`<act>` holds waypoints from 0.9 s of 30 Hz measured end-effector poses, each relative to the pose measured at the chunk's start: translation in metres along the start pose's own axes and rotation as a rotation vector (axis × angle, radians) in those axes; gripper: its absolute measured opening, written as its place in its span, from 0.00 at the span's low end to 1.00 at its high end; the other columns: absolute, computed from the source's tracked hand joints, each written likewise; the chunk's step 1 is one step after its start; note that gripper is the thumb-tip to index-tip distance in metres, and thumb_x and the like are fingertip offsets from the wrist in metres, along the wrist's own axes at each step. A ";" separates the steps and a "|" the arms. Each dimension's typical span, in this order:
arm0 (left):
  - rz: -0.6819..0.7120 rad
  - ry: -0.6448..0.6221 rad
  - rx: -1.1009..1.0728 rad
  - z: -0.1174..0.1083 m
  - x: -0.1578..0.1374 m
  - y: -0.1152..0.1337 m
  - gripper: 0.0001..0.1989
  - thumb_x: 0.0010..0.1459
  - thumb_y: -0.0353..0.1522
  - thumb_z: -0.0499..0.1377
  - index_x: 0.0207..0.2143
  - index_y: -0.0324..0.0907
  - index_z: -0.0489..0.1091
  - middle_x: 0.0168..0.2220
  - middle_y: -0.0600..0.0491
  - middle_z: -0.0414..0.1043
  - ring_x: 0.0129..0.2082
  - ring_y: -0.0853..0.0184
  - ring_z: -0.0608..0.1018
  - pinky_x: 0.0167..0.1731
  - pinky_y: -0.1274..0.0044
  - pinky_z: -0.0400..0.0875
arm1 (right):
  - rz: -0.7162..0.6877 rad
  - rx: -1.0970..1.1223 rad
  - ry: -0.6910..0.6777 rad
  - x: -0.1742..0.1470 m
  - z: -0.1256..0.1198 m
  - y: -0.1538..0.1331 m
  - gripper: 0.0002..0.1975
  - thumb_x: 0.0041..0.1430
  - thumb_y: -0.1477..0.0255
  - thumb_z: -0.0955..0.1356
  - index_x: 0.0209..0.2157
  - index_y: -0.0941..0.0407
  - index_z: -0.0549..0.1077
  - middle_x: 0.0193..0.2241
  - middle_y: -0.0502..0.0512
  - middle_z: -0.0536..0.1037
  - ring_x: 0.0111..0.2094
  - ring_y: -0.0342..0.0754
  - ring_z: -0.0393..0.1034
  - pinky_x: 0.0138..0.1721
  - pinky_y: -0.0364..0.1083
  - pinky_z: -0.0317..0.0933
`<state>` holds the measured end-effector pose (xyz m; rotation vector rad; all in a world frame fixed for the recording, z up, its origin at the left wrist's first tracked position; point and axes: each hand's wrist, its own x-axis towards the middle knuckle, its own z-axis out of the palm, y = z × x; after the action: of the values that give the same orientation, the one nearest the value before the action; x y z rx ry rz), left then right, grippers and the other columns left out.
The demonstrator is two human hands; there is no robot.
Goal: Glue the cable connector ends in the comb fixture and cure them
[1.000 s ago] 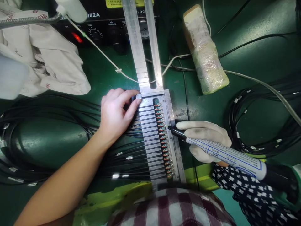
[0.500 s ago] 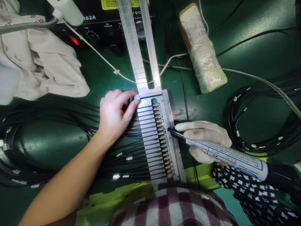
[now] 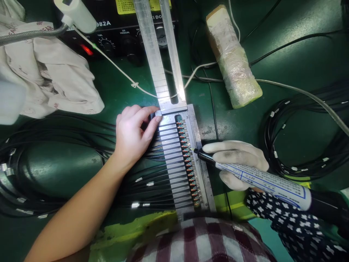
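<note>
My bare left hand [image 3: 135, 133] pinches the upper left corner of a slotted metal fixture [image 3: 173, 154] between thumb and fingers. Thin black cables [image 3: 147, 176] enter the fixture side by side from the left. Their ends sit in a row of small connectors [image 3: 188, 159] with green boards and coloured wires. In my gloved right hand [image 3: 237, 158] is a thick marker-shaped pen [image 3: 261, 179], white-bodied with blue lettering and dark ends. It slants down to the left, its tip by the connectors near mid-row; whether it touches them I cannot tell.
Above the fixture lies a long slotted metal bar [image 3: 156, 65], in front of a black control box [image 3: 111, 40] with dials. Cloth [image 3: 62, 76] lies at upper left, a film-wrapped block [image 3: 234, 58] at upper right. Coiled cables [image 3: 272, 145] rest on both sides.
Both hands, the pen and the fixture look the same against each other. The surroundings shift only slightly in view.
</note>
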<state>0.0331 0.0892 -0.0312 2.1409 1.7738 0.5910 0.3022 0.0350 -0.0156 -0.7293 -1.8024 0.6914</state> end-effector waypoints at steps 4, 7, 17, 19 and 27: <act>0.007 0.005 -0.003 0.000 0.000 -0.001 0.14 0.64 0.42 0.55 0.45 0.46 0.75 0.29 0.53 0.65 0.35 0.63 0.68 0.41 0.71 0.63 | 0.003 0.026 -0.013 -0.001 0.000 0.000 0.15 0.52 0.79 0.69 0.43 0.59 0.78 0.41 0.64 0.83 0.37 0.52 0.81 0.33 0.46 0.79; 0.003 0.006 -0.003 0.001 0.000 -0.001 0.14 0.64 0.42 0.56 0.44 0.46 0.75 0.29 0.54 0.65 0.35 0.64 0.68 0.41 0.71 0.63 | -0.003 0.012 -0.021 0.000 -0.001 0.000 0.15 0.53 0.79 0.69 0.44 0.59 0.78 0.41 0.62 0.83 0.37 0.51 0.81 0.33 0.46 0.79; -0.002 0.008 0.002 0.001 0.000 0.000 0.14 0.64 0.42 0.55 0.45 0.47 0.75 0.29 0.53 0.65 0.35 0.63 0.68 0.41 0.70 0.63 | 0.010 0.028 -0.057 0.001 -0.003 0.002 0.18 0.52 0.79 0.70 0.47 0.58 0.77 0.43 0.62 0.82 0.39 0.52 0.81 0.36 0.46 0.79; 0.002 0.010 0.001 0.001 0.000 0.000 0.14 0.64 0.42 0.55 0.45 0.47 0.75 0.29 0.53 0.65 0.35 0.63 0.68 0.41 0.70 0.63 | 0.025 0.014 -0.072 0.003 -0.004 0.002 0.19 0.53 0.79 0.70 0.48 0.56 0.77 0.44 0.60 0.82 0.39 0.51 0.81 0.36 0.45 0.80; 0.012 0.018 -0.003 0.002 -0.001 -0.002 0.14 0.64 0.42 0.55 0.45 0.47 0.75 0.29 0.53 0.65 0.34 0.63 0.68 0.41 0.70 0.63 | 0.020 -0.016 -0.057 0.001 -0.007 -0.009 0.18 0.52 0.81 0.69 0.47 0.58 0.77 0.44 0.62 0.82 0.40 0.53 0.81 0.32 0.45 0.80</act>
<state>0.0325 0.0890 -0.0335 2.1526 1.7696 0.6166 0.3072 0.0306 -0.0062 -0.7464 -1.8563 0.7180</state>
